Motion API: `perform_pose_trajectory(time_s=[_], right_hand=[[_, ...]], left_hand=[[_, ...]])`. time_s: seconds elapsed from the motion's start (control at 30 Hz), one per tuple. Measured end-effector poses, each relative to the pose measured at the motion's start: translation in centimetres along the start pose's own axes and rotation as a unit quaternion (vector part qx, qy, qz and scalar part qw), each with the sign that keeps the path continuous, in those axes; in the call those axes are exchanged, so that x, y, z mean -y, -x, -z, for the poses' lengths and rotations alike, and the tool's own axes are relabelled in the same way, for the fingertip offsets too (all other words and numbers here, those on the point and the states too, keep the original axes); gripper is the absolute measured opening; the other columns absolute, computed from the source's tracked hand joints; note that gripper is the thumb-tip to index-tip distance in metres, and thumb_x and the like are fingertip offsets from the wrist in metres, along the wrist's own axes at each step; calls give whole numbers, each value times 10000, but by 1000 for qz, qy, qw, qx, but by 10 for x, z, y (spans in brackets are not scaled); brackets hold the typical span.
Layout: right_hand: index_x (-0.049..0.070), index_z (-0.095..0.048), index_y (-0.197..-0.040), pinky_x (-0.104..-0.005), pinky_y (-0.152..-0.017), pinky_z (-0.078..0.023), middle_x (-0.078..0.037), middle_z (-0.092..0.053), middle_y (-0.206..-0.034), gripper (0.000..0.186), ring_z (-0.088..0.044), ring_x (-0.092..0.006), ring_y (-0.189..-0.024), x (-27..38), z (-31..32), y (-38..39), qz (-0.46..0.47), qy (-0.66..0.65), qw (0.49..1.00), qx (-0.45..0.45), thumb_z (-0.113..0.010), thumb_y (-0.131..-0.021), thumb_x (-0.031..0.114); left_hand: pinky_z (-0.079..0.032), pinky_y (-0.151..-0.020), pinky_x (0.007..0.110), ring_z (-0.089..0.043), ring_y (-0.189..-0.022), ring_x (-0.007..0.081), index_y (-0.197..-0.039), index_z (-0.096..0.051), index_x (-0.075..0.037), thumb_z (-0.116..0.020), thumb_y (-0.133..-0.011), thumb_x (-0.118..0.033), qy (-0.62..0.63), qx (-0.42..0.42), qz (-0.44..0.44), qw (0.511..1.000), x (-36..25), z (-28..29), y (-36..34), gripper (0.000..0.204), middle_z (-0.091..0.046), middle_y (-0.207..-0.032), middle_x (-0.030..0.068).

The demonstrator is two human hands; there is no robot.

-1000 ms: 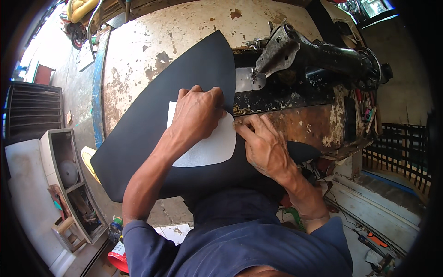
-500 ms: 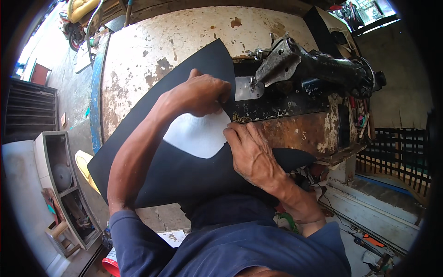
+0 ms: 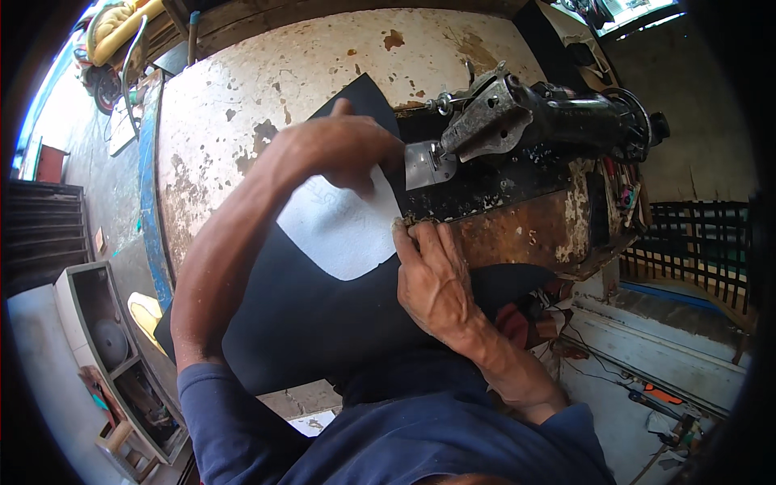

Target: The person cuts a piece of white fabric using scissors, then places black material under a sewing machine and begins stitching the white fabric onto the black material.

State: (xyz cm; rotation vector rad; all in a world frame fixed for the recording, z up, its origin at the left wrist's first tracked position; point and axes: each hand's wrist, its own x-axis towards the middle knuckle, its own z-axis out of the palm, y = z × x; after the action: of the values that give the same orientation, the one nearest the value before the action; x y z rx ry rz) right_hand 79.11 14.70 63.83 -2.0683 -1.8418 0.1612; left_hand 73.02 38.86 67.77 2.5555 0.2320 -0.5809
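Worktable (image 3: 210,113): paint worn & flaking. Sewing machine (image 3: 558,117) stands on it, ahead & to R of R hand (image 3: 436,283). Black sheet (image 3: 275,331) spreads under R hand & L hand (image 3: 347,153), running back toward wearer's lap. White piece (image 3: 339,242) lies on sheet, its far part under L hand, its R edge by R fingertips.

L hand: fingers bent downward, blurred; can't confirm grip. R hand: fingers bent, tips at piece's edge; pinch vs. press n/c (not clear).

Step in hand, insp. judgement: positioning white piece on black sheet. Next move calls for steady R fingertips, layers flat, no slip btwn them.
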Motion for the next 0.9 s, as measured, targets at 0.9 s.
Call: perform_pose_trajectory(time_s=[0.9], right_hand=[[-44, -624, -1262, -431, -913, -446, -133, -583, -1010, 365, -590, -267, -971, -17, -17, -27, 39, 19, 996, -83, -555, -924, 76]], left_hand=[[-436, -946, 478, -620, -1126, 339, -1135, -667, -114, -784, -883, -221, 79, -434, 120, 889, -2, -74, -16, 297, -648, -1189, 105]])
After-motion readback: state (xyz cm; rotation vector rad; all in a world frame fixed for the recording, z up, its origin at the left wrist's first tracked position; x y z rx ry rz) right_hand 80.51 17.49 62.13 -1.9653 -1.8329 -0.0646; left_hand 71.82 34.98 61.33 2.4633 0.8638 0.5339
